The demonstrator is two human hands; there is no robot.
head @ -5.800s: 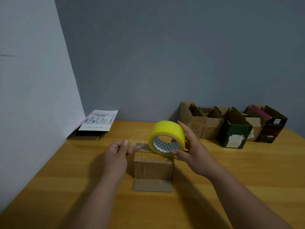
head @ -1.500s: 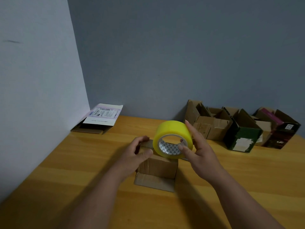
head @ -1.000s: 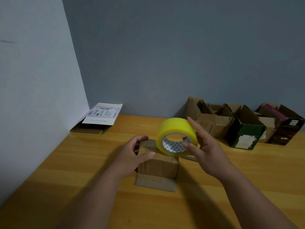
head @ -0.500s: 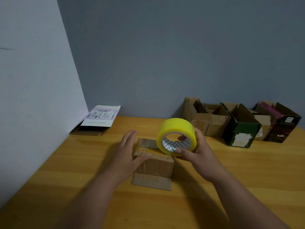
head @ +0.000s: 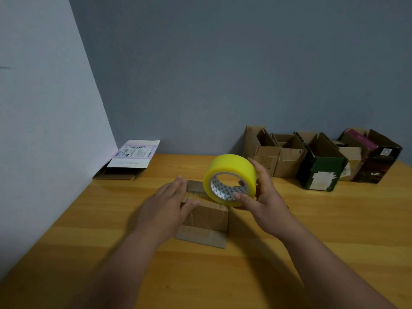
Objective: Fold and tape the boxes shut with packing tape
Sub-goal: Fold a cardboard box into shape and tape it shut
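Head view: right hand (head: 265, 201) is holding the roll (head: 229, 180) over the box (head: 207, 216); left hand (head: 166, 207) (fingers straight) is pressing tape down. Next, probably, cutting.

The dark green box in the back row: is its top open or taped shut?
Open. The dark green box has its top flaps standing up, with the brown cardboard inside showing; no tape closes it.

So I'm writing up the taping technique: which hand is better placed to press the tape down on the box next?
The left hand: it lies flat on the small box with straight fingers, while the right hand grips the tape roll.
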